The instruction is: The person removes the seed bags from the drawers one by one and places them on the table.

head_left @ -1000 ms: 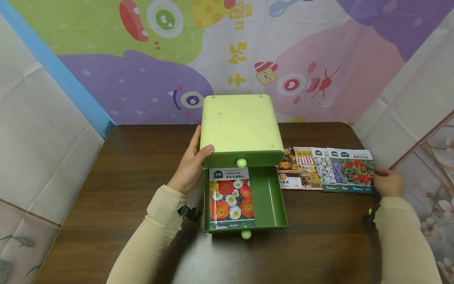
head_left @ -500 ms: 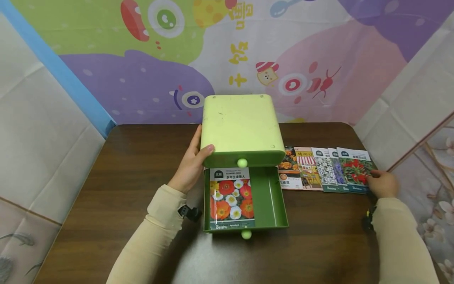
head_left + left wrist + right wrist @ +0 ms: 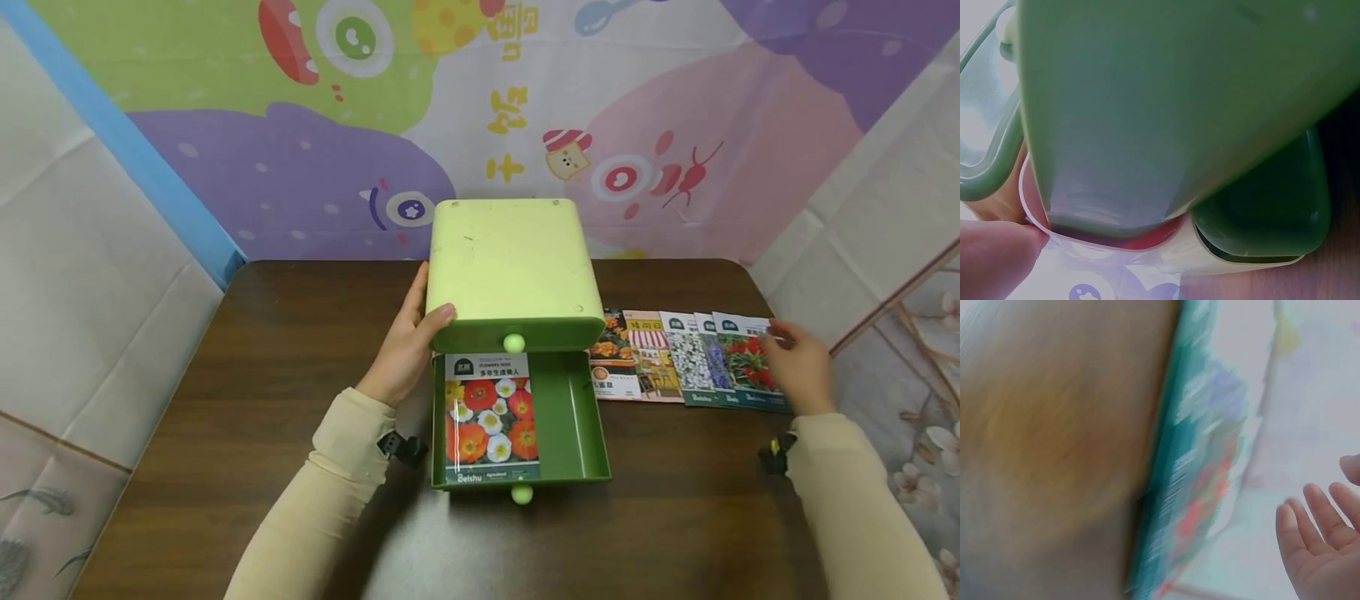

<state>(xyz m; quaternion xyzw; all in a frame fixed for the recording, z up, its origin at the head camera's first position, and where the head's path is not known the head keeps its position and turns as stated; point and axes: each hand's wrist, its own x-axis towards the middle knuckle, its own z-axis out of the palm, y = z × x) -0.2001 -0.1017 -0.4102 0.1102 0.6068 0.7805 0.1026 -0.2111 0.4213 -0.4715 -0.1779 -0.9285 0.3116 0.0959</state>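
Observation:
My left hand (image 3: pixel 401 348) holds the left side of a pale green two-drawer box (image 3: pixel 513 262), its thumb at the front top corner. In the left wrist view the thumb (image 3: pixel 1000 253) lies at the pale rim of the box. The lower drawer (image 3: pixel 573 425) is pulled out, with a poppy seed packet (image 3: pixel 491 421) lying flat in its left half. On the right, my right hand (image 3: pixel 802 367) is over the right end of a red-flower seed packet (image 3: pixel 744 358), hiding part of it. In the right wrist view its fingers (image 3: pixel 1319 519) are loosely bent and hold nothing.
A row of overlapping seed packets lies right of the box: an orange-flower one (image 3: pixel 611 337), one with a striped awning (image 3: pixel 651 354), a white-flower one (image 3: pixel 686 358) and a purple-flower one (image 3: pixel 717 362). The upper drawer (image 3: pixel 480 336) is closed. A patterned cloth (image 3: pixel 637 100) hangs behind the wooden table (image 3: pixel 300 333).
My right hand has moved from the red-flower packet's right edge up and left over it. The left hand, the box and the poppy packet have stayed in place.

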